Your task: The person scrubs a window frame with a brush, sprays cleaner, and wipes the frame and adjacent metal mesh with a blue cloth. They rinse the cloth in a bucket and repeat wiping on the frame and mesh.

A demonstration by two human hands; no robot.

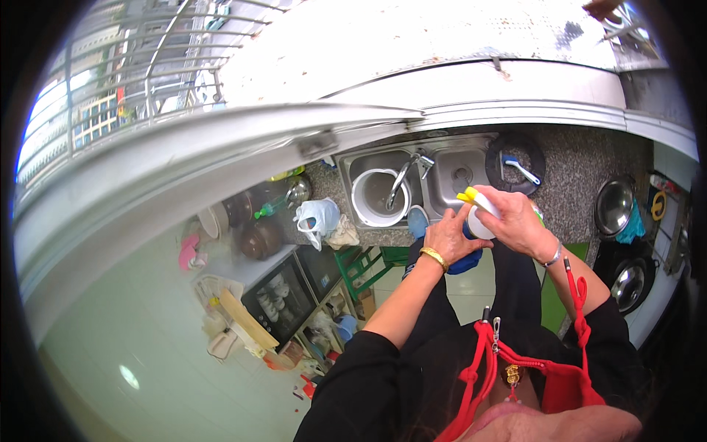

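A spray bottle with a white and yellow trigger head is held between both hands in front of the double-bowl steel sink. My right hand has its fingers closed on the spray head. My left hand grips the bottle's other side, around its upper body. Below the hands part of something blue shows; whether it belongs to the bottle I cannot tell. A white bucket stands in the left bowl under the chrome faucet. One foot in a blue shoe or slipper rests at the sink's front edge.
On the granite counter a blue and white brush lies over a dark round lid-like ring. Left of the sink are a white plastic bag and a beige cloth. A green stool stands below. Pot lids are at right.
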